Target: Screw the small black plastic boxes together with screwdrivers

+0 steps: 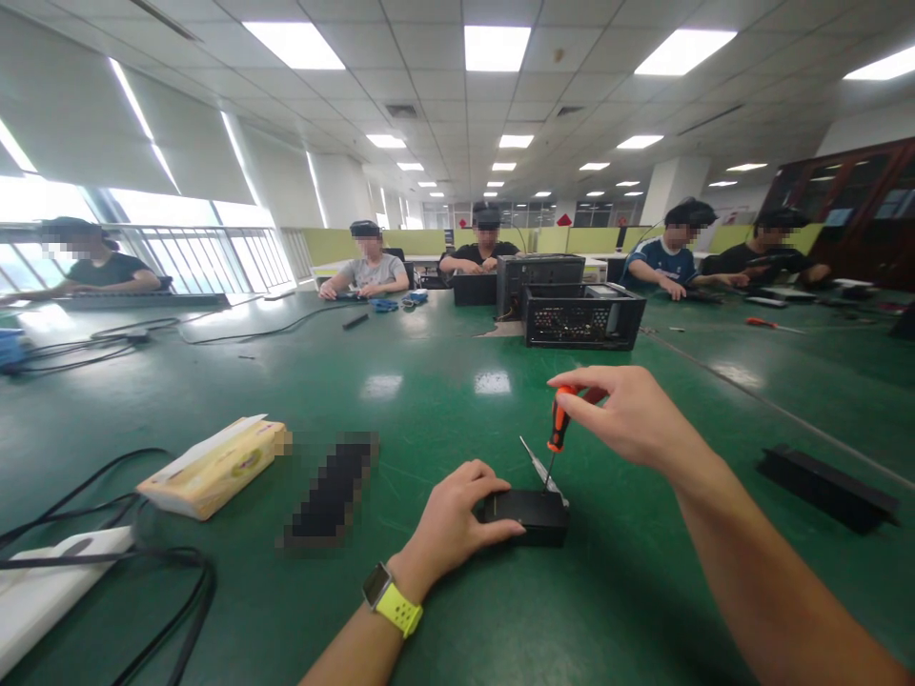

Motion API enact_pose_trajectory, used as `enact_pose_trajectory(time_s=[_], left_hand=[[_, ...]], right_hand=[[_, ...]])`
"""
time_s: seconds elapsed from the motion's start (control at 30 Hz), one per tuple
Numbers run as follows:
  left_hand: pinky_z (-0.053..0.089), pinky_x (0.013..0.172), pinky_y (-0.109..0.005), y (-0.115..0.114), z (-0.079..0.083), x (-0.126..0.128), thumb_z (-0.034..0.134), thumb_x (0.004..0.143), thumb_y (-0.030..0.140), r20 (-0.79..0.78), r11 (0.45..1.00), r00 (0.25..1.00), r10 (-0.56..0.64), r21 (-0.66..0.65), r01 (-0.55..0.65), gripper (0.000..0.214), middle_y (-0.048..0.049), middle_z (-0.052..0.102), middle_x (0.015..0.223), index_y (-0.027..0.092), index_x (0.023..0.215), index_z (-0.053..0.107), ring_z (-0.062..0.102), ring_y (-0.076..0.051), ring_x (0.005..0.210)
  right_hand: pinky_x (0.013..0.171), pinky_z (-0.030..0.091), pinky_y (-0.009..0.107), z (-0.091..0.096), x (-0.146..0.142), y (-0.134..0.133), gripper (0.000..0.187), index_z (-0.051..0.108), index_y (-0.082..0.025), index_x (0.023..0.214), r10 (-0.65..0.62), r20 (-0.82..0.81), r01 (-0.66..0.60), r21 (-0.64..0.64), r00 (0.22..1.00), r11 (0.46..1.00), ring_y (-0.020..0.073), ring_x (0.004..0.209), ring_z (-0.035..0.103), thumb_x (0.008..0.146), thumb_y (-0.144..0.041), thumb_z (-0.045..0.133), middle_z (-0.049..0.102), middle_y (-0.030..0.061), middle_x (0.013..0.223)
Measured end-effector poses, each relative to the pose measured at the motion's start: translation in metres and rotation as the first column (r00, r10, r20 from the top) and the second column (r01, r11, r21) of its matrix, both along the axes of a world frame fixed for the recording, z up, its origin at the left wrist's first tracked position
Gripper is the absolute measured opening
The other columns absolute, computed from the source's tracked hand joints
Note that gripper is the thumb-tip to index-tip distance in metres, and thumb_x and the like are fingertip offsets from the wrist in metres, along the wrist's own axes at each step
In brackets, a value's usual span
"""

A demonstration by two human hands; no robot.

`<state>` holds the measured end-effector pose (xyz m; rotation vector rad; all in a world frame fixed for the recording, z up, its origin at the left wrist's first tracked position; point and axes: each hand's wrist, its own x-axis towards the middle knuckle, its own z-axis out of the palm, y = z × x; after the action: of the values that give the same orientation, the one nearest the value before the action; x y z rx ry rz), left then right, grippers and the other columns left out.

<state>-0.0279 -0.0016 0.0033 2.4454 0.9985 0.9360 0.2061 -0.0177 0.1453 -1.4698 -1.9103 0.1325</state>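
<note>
My left hand [464,514] grips the left end of a small black box [539,519], thumb along the near side and fingers over the far edge. The box lies on the green table in front of me. My right hand [621,410] is closed round the top of an orange and black screwdriver [561,419]. Its shaft points down, nearly upright, and the tip meets the top of the box near the far right corner. Just behind the box lies a thin silver tool [533,457], partly hidden by it.
A tissue pack [214,467], a dark blurred slab [333,491] and a white power strip [64,581] with black cables lie left. A long black part [825,486] sits right. Black computer cases [582,319] stand ahead. Several people [372,267] work around the table.
</note>
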Motion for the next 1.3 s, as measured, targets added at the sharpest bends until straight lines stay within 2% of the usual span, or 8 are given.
enact_pose_trajectory(time_s=[0.13,0.3,0.43,0.5,0.73,0.9,1.1,1.3], left_hand=[[0.051,0.079,-0.031,0.0002,0.0004,0.0000,0.082,0.074,0.043,-0.004,1.000,1.000,0.000,0.001,0.000,0.042,-0.0064,0.064,0.097,0.017,0.105,0.072,0.063,-0.023,0.090],[0.051,0.080,-0.032,-0.0002,0.0013,0.0007,0.082,0.074,0.043,-0.002,1.000,1.000,-0.008,0.002,0.008,0.042,-0.0065,0.064,0.097,0.017,0.105,0.072,0.063,-0.023,0.090],[0.051,0.080,-0.032,-0.0007,0.0020,0.0006,0.083,0.074,0.041,-0.011,1.000,1.000,-0.007,-0.004,0.007,0.042,-0.0067,0.064,0.098,0.016,0.105,0.072,0.062,-0.023,0.090],[0.051,0.080,-0.032,-0.0007,0.0021,0.0004,0.083,0.073,0.041,-0.015,1.000,1.000,-0.003,-0.006,0.003,0.042,-0.0069,0.064,0.098,0.016,0.105,0.072,0.062,-0.023,0.090],[0.050,0.080,-0.031,0.0003,0.0001,0.0002,0.082,0.075,0.043,-0.015,1.000,1.000,-0.005,0.002,0.005,0.043,-0.0062,0.064,0.098,0.017,0.107,0.071,0.062,-0.022,0.090],[0.051,0.079,-0.031,0.0000,0.0012,0.0003,0.082,0.074,0.043,-0.014,1.000,1.000,0.002,-0.010,-0.002,0.043,-0.0060,0.064,0.098,0.017,0.106,0.072,0.063,-0.022,0.089],[0.051,0.079,-0.031,-0.0006,0.0026,0.0006,0.083,0.073,0.043,-0.010,1.000,1.000,0.002,-0.008,-0.002,0.042,-0.0067,0.065,0.098,0.017,0.105,0.072,0.063,-0.023,0.090],[0.051,0.079,-0.031,-0.0005,0.0017,0.0001,0.082,0.073,0.044,-0.013,1.000,1.000,0.003,-0.007,-0.003,0.043,-0.0061,0.065,0.098,0.018,0.106,0.072,0.063,-0.022,0.090]], right_hand=[[0.068,0.048,0.029,0.0010,-0.0014,-0.0011,0.025,0.076,-0.021,0.098,0.001,0.001,-0.001,-0.023,1.000,1.000,0.0184,0.073,0.068,0.083,-0.025,0.057,0.078,0.0021,0.089],[0.071,0.047,0.032,-0.0038,-0.0030,0.0018,0.029,0.078,-0.022,0.095,-0.033,0.041,0.030,0.058,0.999,0.998,0.0197,0.074,0.065,0.085,-0.044,0.061,0.075,0.0047,0.089],[0.069,0.048,0.030,-0.0054,-0.0041,0.0028,0.027,0.075,-0.020,0.103,-0.041,-0.004,0.041,0.036,0.999,0.999,0.0179,0.072,0.067,0.085,-0.032,0.060,0.076,0.0035,0.088],[0.068,0.048,0.029,-0.0048,-0.0049,0.0024,0.026,0.075,-0.019,0.102,-0.064,-0.021,0.064,0.006,0.998,0.998,0.0178,0.072,0.068,0.083,-0.027,0.059,0.076,0.0026,0.084],[0.072,0.047,0.033,-0.0045,-0.0044,0.0034,0.025,0.077,-0.022,0.094,-0.021,0.018,0.019,0.088,1.000,0.996,0.0192,0.075,0.065,0.085,-0.038,0.061,0.076,0.0031,0.091],[0.069,0.048,0.030,-0.0021,-0.0034,0.0014,0.025,0.076,-0.020,0.099,-0.046,-0.048,0.045,-0.011,0.998,0.999,0.0179,0.074,0.067,0.082,-0.025,0.059,0.077,0.0019,0.085],[0.068,0.046,0.032,-0.0043,-0.0021,0.0022,0.025,0.078,-0.024,0.092,-0.021,0.006,0.021,0.069,1.000,0.997,0.0187,0.073,0.065,0.084,-0.041,0.062,0.076,0.0018,0.088],[0.066,0.048,0.027,-0.0026,-0.0030,0.0012,0.024,0.076,-0.020,0.097,-0.011,-0.074,0.011,-0.010,0.997,1.000,0.0166,0.070,0.067,0.080,-0.025,0.059,0.077,0.0014,0.084]])
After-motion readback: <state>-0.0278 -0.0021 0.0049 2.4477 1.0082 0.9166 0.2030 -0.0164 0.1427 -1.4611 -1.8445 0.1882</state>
